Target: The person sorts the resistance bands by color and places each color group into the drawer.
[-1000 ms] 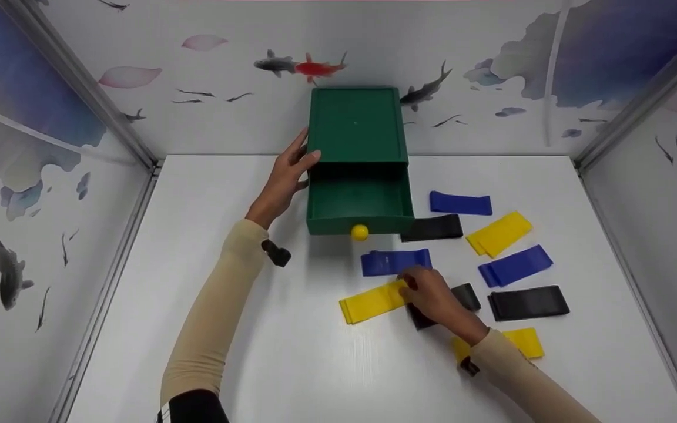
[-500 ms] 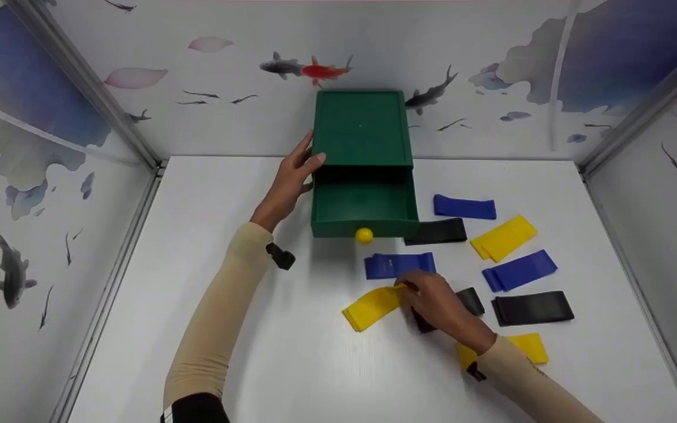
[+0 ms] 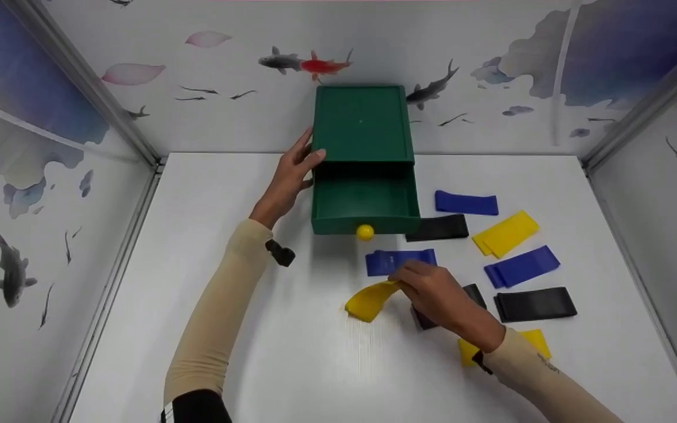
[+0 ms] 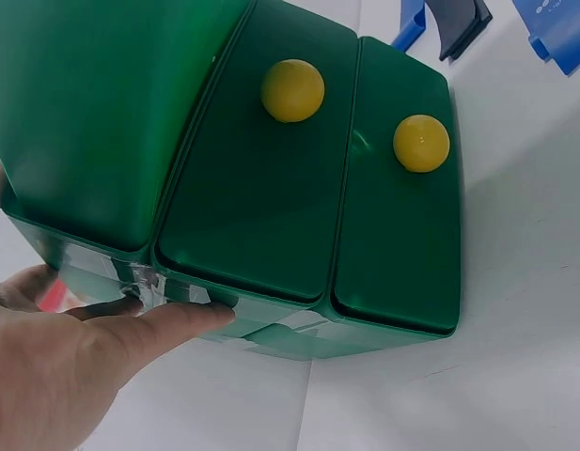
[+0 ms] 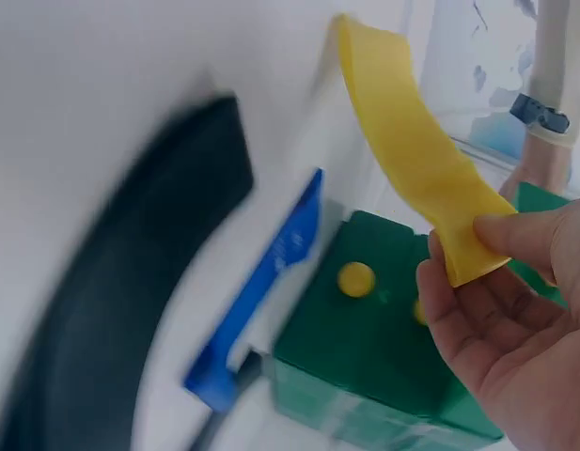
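Note:
A green drawer cabinet [image 3: 364, 123] stands at the back of the white table, its top drawer [image 3: 368, 200] pulled out and bare inside. My left hand [image 3: 285, 179] rests along the cabinet's left side with fingers extended; the left wrist view has two lower drawers with yellow knobs [image 4: 292, 91] beside it. Between thumb and fingers, my right hand [image 3: 441, 294] pinches one end of a yellow resistance band [image 3: 371, 301]. That end is raised, and the band bends down to its far end near the table. Under my right hand lies a partly hidden black band [image 3: 424, 319].
A blue band [image 3: 382, 263] lies just in front of the cabinet. More flat bands are spread to the right, among them a yellow one [image 3: 506, 233], a blue one [image 3: 522, 267] and a black one [image 3: 536, 304]. Printed walls enclose the table at the back and sides.
My right hand has lifted the near end of the yellow band, which lay flat a second ago and now curves upward. The left hand stays at the cabinet's side.

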`<state>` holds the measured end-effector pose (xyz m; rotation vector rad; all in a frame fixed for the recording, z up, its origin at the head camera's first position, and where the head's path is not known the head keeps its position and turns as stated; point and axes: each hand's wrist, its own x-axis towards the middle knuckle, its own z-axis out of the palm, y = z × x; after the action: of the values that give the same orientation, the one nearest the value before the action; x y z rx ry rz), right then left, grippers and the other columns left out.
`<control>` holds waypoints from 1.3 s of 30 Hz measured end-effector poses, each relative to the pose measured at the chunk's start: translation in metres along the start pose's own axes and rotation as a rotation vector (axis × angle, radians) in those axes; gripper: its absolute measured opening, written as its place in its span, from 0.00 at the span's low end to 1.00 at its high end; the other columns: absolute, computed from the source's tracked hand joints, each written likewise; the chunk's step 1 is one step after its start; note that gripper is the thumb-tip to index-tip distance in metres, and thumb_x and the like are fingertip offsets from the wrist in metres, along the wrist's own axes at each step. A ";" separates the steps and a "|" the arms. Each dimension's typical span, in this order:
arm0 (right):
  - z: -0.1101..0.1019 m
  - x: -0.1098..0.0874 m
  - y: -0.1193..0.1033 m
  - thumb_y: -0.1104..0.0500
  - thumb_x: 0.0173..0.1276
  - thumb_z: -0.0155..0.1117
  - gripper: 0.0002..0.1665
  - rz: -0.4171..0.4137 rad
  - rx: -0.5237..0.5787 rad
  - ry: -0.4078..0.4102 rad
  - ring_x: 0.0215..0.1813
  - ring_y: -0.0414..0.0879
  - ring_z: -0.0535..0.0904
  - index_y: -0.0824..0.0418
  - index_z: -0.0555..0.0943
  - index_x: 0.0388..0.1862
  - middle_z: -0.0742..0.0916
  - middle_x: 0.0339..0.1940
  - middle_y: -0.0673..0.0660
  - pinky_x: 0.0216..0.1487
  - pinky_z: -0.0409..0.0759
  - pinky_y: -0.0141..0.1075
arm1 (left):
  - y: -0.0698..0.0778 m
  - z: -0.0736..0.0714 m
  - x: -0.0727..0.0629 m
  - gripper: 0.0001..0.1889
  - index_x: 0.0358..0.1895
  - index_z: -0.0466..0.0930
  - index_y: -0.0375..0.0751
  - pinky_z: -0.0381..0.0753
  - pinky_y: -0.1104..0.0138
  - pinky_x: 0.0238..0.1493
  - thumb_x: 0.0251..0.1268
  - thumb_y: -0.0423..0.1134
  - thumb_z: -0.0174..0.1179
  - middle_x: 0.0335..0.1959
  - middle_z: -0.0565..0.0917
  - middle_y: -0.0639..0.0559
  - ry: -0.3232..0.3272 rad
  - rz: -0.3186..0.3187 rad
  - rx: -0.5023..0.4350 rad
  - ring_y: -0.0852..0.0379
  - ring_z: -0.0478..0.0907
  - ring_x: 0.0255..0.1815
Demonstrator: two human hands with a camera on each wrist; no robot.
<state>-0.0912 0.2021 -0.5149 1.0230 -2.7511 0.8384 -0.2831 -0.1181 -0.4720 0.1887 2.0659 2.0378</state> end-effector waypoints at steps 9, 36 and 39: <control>-0.027 0.010 -0.026 0.65 0.73 0.78 0.09 -0.200 -0.161 0.036 0.46 0.47 0.94 0.57 0.93 0.50 0.93 0.45 0.55 0.48 0.94 0.36 | -0.001 0.000 -0.001 0.42 0.91 0.52 0.70 0.65 0.30 0.83 0.82 0.59 0.61 0.93 0.56 0.50 -0.002 0.002 -0.018 0.41 0.60 0.91; -0.109 0.094 -0.048 0.72 0.76 0.71 0.09 -0.291 0.165 0.143 0.46 0.49 0.89 0.64 0.87 0.52 0.92 0.48 0.60 0.55 0.91 0.32 | 0.000 -0.001 0.000 0.41 0.91 0.52 0.72 0.67 0.31 0.82 0.84 0.60 0.60 0.93 0.56 0.50 0.004 -0.007 0.006 0.42 0.63 0.90; -0.112 0.109 -0.045 0.71 0.78 0.70 0.08 -0.300 0.217 0.182 0.44 0.50 0.87 0.66 0.88 0.52 0.92 0.47 0.62 0.55 0.86 0.25 | 0.000 -0.001 0.000 0.40 0.91 0.52 0.72 0.67 0.31 0.82 0.84 0.60 0.60 0.93 0.56 0.50 0.005 -0.011 0.000 0.42 0.63 0.90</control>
<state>-0.1584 0.1698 -0.3706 1.2835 -2.3187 1.1306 -0.2832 -0.1186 -0.4723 0.1719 2.0656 2.0343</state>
